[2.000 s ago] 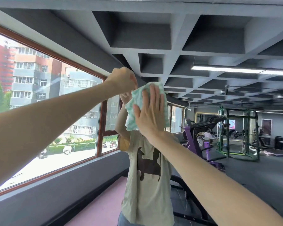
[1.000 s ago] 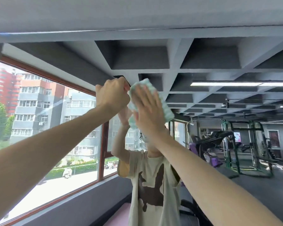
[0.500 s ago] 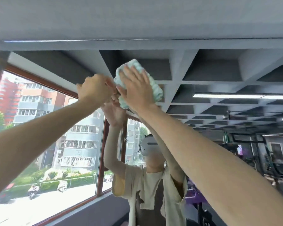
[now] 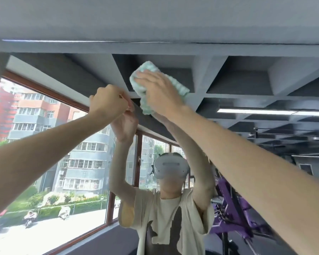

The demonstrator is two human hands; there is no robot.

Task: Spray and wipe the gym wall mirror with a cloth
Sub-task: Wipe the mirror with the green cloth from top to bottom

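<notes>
The person stands close to the gym wall mirror (image 4: 228,76) with both arms raised high. The glass shows the reflected person (image 4: 166,208), the grey coffered ceiling and a purple gym machine (image 4: 226,214).

The right hand (image 4: 158,91) lies flat, fingers spread and fairly straight, pressing a bunched pale green cloth (image 4: 180,87) against the glass. The cloth sits near the top of the mirror, a little below the line where the glass meets the ceiling beam. It shows above the fingertips, to the right of the knuckles and below the heel of the hand.

The left hand (image 4: 109,103) is curled into a loose fist just to the left of the cloth, its knuckles at or very near the glass. Nothing can be seen inside it, and its reflection looks empty too.

No spray bottle is in view, and neither hand carries one. The spraying of this patch therefore seems finished or set aside, and the step in hand is the wipe. The glass shows no droplets, foam or streaks, so how much has been wiped cannot be read from it.

The work seems to be at the uppermost strip. If the person is going from the top down, most of the mirror below the hands would remain, along with the stretch off to the right. Whether those parts are already clean cannot be told.
</notes>
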